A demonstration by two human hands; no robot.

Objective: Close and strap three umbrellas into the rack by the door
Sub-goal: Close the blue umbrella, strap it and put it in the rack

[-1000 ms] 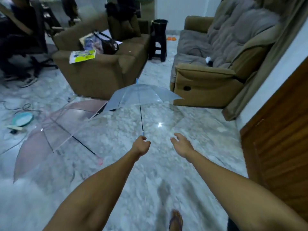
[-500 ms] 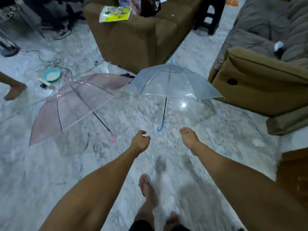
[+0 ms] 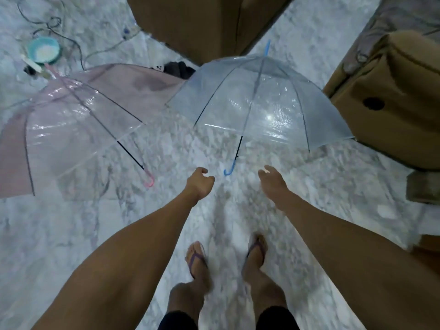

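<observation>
**Hands beside the blue handle**

Blue umbrella [image 3: 262,103] lies open on the floor [image 3: 71,234]; its hooked handle [image 3: 229,169] sits between both hands. Left hand [image 3: 199,184], at 9 o'clock, loosely curled, empty. Right hand [image 3: 272,181], at 3 o'clock, relaxed, empty. Pink umbrella [image 3: 78,125] open, farther toward 9 o'clock.

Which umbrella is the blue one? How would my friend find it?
Start at the brown sofa arm on the right; an open see-through umbrella lies on the marble floor beside it. Its hooked handle is blue, between the two reaching hands, whereas the neighbouring umbrella looks pinkish with a pink handle.
</observation>
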